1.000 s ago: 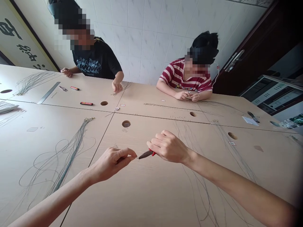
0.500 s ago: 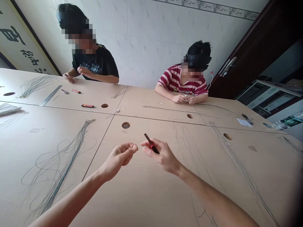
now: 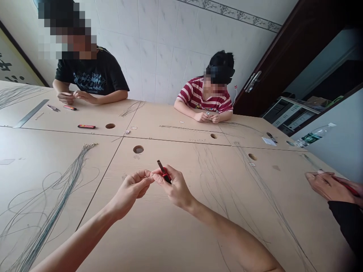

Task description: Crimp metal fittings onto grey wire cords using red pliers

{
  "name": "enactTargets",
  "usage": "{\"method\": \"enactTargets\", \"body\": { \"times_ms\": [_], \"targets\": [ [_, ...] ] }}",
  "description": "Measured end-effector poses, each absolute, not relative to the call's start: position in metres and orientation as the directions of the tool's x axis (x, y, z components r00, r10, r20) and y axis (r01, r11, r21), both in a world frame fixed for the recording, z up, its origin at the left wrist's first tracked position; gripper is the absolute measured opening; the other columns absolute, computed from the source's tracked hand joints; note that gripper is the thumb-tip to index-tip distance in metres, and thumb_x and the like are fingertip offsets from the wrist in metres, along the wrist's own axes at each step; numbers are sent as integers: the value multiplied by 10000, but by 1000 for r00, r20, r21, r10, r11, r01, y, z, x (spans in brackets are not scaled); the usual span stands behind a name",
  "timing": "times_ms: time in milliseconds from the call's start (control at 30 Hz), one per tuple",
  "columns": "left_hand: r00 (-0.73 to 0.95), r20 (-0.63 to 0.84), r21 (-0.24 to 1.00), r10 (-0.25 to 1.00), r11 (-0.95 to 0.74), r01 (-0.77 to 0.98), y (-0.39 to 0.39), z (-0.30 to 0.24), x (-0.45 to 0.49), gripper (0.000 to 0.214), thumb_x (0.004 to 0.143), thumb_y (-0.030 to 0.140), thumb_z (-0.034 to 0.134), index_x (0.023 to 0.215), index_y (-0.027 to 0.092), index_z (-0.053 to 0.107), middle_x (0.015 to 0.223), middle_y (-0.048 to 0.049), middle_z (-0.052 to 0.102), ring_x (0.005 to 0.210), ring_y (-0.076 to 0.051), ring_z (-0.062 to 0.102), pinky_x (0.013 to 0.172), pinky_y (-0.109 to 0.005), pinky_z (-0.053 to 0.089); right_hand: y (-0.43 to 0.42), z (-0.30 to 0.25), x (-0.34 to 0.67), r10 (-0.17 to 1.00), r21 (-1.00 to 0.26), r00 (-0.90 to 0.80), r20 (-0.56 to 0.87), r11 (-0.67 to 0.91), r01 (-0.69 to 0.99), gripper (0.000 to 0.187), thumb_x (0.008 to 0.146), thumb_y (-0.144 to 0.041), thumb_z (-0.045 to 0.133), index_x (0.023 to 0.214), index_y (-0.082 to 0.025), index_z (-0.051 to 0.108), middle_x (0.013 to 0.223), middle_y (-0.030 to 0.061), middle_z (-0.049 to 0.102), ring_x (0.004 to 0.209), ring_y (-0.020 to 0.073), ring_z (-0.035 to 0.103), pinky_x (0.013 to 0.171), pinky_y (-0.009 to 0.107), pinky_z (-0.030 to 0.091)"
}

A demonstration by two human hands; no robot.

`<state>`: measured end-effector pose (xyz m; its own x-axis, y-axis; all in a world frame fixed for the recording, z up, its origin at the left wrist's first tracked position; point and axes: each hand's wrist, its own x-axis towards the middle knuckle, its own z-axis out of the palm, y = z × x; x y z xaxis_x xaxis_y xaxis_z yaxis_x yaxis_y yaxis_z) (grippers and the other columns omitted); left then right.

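Note:
My left hand (image 3: 137,184) is closed in a pinch over the middle of the table, and a thin cord (image 3: 152,176) barely shows at its fingertips. My right hand (image 3: 177,189) wraps round a slim black-and-red tool (image 3: 165,174) with a metal tip pointing up and away; its exact kind is unclear. The thumb and fingertips of both hands meet at the cord. To the left lies a bundle of thin grey-green cords (image 3: 66,185) with small metal ends (image 3: 89,146). Fainter loose cords (image 3: 224,181) spread out on the right.
Across the table (image 3: 170,234) sit a person in black (image 3: 90,75) and a person in stripes (image 3: 193,92). Another person's hands (image 3: 329,187) work at the right edge. A steel ruler (image 3: 31,113), a red-and-black stick (image 3: 86,126), a bottle (image 3: 314,136) and cable holes (image 3: 138,149) are around.
My right hand has closed the gap to my left, so their fingertips now meet. The view has shifted right, and another person's hands have come into sight at the right edge.

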<state>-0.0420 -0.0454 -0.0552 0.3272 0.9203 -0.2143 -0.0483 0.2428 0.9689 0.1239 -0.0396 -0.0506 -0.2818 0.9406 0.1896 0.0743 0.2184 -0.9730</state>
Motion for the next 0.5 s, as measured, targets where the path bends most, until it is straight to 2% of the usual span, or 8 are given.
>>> {"method": "enactTargets", "body": {
  "times_ms": [200, 300, 400, 500],
  "targets": [
    [342, -226, 934, 912, 303, -191, -45, -40, -19, 253, 841, 387, 643, 809, 164, 528, 534, 102, 206, 482, -51, 138, 436, -167, 157, -38, -49, 134, 936, -954, -190, 295, 301, 3, 172, 873, -353, 569, 819, -192, 594, 700, -16, 536, 654, 113, 442, 638, 255, 375],
    [292, -246, 889, 924, 335, -313, -44, -33, -8, 176, 864, 300, 621, 804, 142, 569, 564, 66, 405, 455, -22, 303, 429, -129, 289, -36, -46, 141, 942, -952, -136, 306, 305, -24, 184, 888, -361, 556, 803, -199, 579, 701, -18, 516, 643, 110, 421, 628, 259, 362],
    [163, -267, 815, 950, 312, -488, -41, -28, 3, 115, 893, 171, 552, 905, 98, 640, 819, -52, 637, 653, -58, 575, 624, -152, 502, -32, -44, 149, 957, -955, -56, 286, 279, -101, 196, 885, -376, 562, 790, -205, 570, 715, -12, 503, 667, 117, 437, 646, 269, 374],
    [67, -312, 718, 948, 282, -637, -37, -25, 15, 145, 890, 98, 530, 898, 53, 668, 1028, -133, 667, 924, -126, 647, 836, -192, 535, -27, -40, 158, 973, -935, 15, 229, 224, -273, 198, 854, -388, 606, 778, -209, 565, 713, -12, 479, 690, 123, 459, 657, 276, 396]
  ]
}}
